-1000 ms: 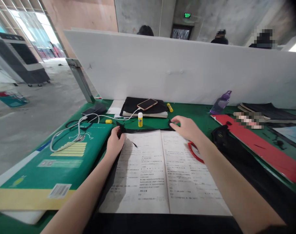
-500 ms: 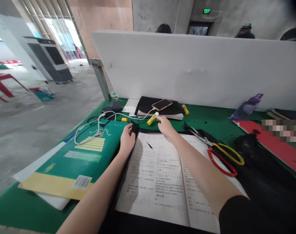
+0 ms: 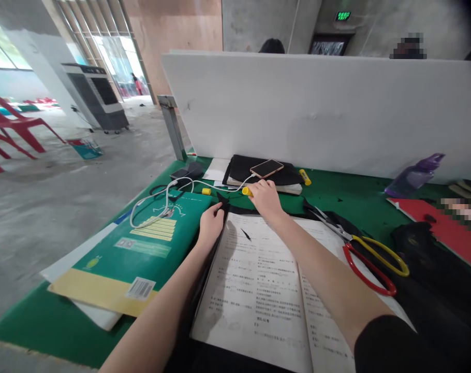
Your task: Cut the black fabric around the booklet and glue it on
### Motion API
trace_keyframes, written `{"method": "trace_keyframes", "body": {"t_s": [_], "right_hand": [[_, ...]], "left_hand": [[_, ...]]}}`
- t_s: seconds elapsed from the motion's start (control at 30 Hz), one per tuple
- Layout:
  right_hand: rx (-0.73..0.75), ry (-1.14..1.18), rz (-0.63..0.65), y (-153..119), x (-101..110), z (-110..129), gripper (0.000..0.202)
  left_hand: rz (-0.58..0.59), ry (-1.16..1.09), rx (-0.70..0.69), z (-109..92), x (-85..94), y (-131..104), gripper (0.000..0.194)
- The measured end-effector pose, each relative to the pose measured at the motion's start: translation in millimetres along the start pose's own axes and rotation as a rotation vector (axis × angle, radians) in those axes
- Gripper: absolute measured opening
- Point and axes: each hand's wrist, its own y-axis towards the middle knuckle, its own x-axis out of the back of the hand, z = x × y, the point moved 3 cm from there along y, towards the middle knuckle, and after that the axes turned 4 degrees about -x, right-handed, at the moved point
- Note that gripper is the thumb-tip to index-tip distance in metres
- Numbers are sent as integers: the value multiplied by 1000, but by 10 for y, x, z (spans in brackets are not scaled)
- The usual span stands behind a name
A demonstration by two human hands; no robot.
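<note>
My right hand [image 3: 267, 199] is closed around a yellow glue stick [image 3: 247, 191], one end of which shows beyond the fingers, just past the top edge of an open book [image 3: 254, 280]. At the book's top left corner, my left hand [image 3: 212, 224] has its fingers closed on the edge of black cloth [image 3: 222, 199]; the grip is partly hidden. This cloth lies beneath the book and sticks out along its edges. A small black scrap [image 3: 246, 234] rests on the left page. Scissors [image 3: 352, 238] with red and yellow handles lie across the right page.
A green book [image 3: 142, 259] with a white cable [image 3: 142, 226] on it lies at left. Behind are a phone [image 3: 267, 168], a yellow cap [image 3: 206, 191] and another glue stick [image 3: 305, 177]. A purple bottle [image 3: 414, 176] and red board [image 3: 449, 233] are at right, before a white partition [image 3: 297, 103].
My right hand, which was touching the lying glue stick with its fingertips, has closed around it. The left hand's fingers have drawn together at the cloth. The view has shifted slightly left.
</note>
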Motion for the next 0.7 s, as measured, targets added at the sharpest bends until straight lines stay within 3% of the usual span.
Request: {"method": "trace_keyframes", "body": {"t_s": [0.1, 0.17, 0.23, 0.4, 0.7], "right_hand": [[-168, 387, -128, 0, -12, 141, 32], [-357, 720, -216, -33, -119, 209, 37], [-530, 883, -291, -100, -263, 250, 37], [-611, 890, -333, -274, -468, 268, 28], [-496, 801, -272, -341, -480, 287, 26]], "left_hand": [[21, -43, -28, 12, -18, 35, 43], [55, -78, -72, 1, -41, 52, 43], [81, -126, -82, -18, -55, 55, 44], [17, -258, 22, -71, -10, 35, 37], [-74, -504, 110, 54, 0, 88, 34]]}}
